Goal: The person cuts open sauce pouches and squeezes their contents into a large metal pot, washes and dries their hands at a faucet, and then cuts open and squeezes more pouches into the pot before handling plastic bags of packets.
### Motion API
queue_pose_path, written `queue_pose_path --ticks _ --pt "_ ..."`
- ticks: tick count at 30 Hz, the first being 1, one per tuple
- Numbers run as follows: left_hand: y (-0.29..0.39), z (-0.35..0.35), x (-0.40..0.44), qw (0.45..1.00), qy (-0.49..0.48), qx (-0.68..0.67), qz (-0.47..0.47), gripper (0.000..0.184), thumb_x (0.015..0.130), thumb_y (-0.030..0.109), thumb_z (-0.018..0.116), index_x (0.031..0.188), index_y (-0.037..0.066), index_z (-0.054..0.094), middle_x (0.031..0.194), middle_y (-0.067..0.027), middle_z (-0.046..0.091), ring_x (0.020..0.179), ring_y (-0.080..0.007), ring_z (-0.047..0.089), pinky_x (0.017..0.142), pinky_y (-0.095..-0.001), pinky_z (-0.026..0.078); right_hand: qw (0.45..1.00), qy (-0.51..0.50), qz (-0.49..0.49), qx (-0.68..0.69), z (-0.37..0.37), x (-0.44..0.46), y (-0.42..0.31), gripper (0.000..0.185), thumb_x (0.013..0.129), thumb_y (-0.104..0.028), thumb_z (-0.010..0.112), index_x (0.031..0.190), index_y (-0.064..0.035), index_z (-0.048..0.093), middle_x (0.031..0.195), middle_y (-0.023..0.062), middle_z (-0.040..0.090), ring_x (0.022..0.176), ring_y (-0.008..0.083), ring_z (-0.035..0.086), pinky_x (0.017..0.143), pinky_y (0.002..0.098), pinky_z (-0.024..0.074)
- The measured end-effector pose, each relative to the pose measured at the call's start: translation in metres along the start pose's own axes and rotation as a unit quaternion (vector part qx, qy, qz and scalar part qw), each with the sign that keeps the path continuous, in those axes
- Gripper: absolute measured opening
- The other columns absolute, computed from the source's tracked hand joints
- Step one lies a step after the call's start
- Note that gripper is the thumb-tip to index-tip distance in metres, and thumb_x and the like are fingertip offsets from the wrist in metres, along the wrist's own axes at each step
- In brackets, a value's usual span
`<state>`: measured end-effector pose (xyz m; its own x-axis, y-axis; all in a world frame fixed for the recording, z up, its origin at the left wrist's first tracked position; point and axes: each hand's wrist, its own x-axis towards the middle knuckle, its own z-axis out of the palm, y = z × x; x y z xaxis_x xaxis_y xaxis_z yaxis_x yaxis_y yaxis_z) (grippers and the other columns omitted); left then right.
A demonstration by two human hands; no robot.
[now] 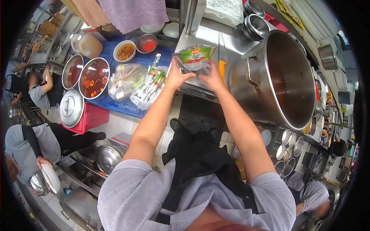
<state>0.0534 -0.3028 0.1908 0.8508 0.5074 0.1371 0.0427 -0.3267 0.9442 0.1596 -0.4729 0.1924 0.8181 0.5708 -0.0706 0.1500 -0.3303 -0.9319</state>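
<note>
Both my hands hold a plastic pouch (pixel 197 56) with a green label and red tomatoes printed on it, over the edge of the steel counter (pixel 210 32). My left hand (pixel 178 75) is closed on the pouch's left side, and my right hand (pixel 212 76) grips its right side. Just right of my right hand lies a knife (pixel 222 71) with an orange handle, its blade pointing away from me. To the left, a clear plastic bag (pixel 148 92) holds several green-and-silver packets. A knotted plastic bag (pixel 124 81) sits beside it, its contents hard to make out.
A large steel pot (pixel 252 75) with reddish residue stands at right. On the blue table (pixel 115 109) are a basin of red liquid (pixel 93 79), a bowl of brown food (pixel 125 51) and a jug (pixel 89 47). Below sits a red bin (pixel 91 117). Co-workers stand at left and lower right.
</note>
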Motion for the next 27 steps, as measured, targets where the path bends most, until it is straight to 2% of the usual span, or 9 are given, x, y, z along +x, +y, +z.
queue_pose_path --ticks 2,4,6,10,15,19,21,23,27 --pt "-0.017 0.016 0.018 0.994 -0.043 -0.105 0.003 0.089 0.061 0.02 0.094 0.132 -0.003 0.046 0.128 -0.0207 0.062 0.118 -0.0284 0.062 0.098 -0.0393 0.05 0.997 -0.012 -0.015 -0.075 0.006 0.013 0.005 0.093 0.077 0.002 0.075 0.154 -0.0044 0.024 0.136 0.0188 0.055 0.119 0.0284 0.06 0.101 0.0379 0.0488" --pt "0.001 0.015 0.014 0.993 -0.027 -0.108 -0.034 0.083 0.061 0.019 0.095 0.128 -0.002 0.051 0.121 -0.0166 0.066 0.11 -0.0256 0.064 0.096 -0.0376 0.051 0.992 -0.089 0.004 0.094 0.008 0.017 0.003 0.085 0.077 0.001 0.074 0.15 -0.0018 0.029 0.132 0.0168 0.058 0.119 0.0277 0.06 0.103 0.038 0.047" --pt "-0.006 0.021 0.012 0.991 0.001 -0.126 -0.046 0.077 0.06 0.021 0.095 0.123 -0.002 0.057 0.111 -0.0133 0.071 0.101 -0.0234 0.068 0.092 -0.0352 0.053 0.992 -0.08 0.025 0.091 0.007 0.003 -0.002 0.081 0.079 0.0 0.073 0.149 -0.0021 0.032 0.13 0.0158 0.059 0.118 0.027 0.06 0.102 0.0384 0.0471" --pt "0.034 0.007 -0.021 0.998 -0.007 -0.023 -0.057 0.068 0.065 0.023 0.092 0.119 -0.002 0.06 0.107 -0.0142 0.073 0.099 -0.023 0.07 0.09 -0.0349 0.054 0.998 -0.049 0.005 0.034 0.002 -0.036 -0.001 0.064 0.085 -0.008 0.071 0.141 0.0001 0.041 0.13 0.0198 0.058 0.118 0.0311 0.06 0.101 0.0405 0.0475" --pt "0.086 0.006 -0.071 0.995 -0.029 -0.094 0.009 0.063 0.065 0.017 0.091 0.117 -0.003 0.062 0.106 -0.0123 0.073 0.098 -0.0213 0.069 0.09 -0.0362 0.054 0.984 0.068 -0.106 -0.128 -0.027 -0.12 -0.053 0.059 0.085 -0.017 0.074 0.135 0.0003 0.048 0.127 0.0209 0.055 0.117 0.034 0.058 0.096 0.0415 0.0487" --pt "0.163 0.01 -0.109 0.985 -0.072 -0.146 0.049 0.068 0.065 0.018 0.092 0.121 -0.004 0.059 0.11 -0.0134 0.071 0.102 -0.0219 0.068 0.092 -0.0366 0.053 0.998 0.036 -0.055 -0.016 -0.087 -0.195 -0.099 0.063 0.082 -0.019 0.077 0.135 0.0004 0.049 0.125 0.0182 0.053 0.115 0.0302 0.056 0.096 0.0383 0.0478" --pt "0.208 0.028 -0.126 0.978 -0.095 -0.172 0.067 0.072 0.065 0.021 0.093 0.122 -0.005 0.057 0.113 -0.0151 0.07 0.105 -0.0228 0.068 0.093 -0.0374 0.053 0.987 0.043 -0.155 0.024 -0.128 -0.23 -0.094 0.069 0.079 -0.019 0.08 0.137 0.0005 0.049 0.123 0.0156 0.052 0.112 0.0267 0.056 0.096 0.0362 0.0468" --pt "0.257 0.061 -0.142 0.906 -0.131 -0.398 0.069 0.071 0.067 0.015 0.092 0.125 -0.002 0.054 0.115 -0.011 0.068 0.107 -0.0216 0.066 0.095 -0.0375 0.053 0.978 0.065 -0.197 0.036 -0.167 -0.269 -0.081 0.082 0.078 -0.029 0.085 0.145 -0.0038 0.044 0.133 0.0118 0.046 0.119 0.0253 0.053 0.097 0.0377 0.0466" --pt "0.325 0.153 -0.181 0.798 -0.173 -0.576 0.044 0.075 0.069 0.007 0.087 0.132 0.0 0.047 0.123 -0.0118 0.063 0.112 -0.0243 0.064 0.1 -0.0398 0.051 0.927 0.132 -0.266 0.231 -0.226 -0.341 -0.071 0.107 0.071 -0.044 0.089 0.153 -0.0106 0.03 0.146 0.0058 0.036 0.132 0.0247 0.044 0.107 0.0421 0.0416"
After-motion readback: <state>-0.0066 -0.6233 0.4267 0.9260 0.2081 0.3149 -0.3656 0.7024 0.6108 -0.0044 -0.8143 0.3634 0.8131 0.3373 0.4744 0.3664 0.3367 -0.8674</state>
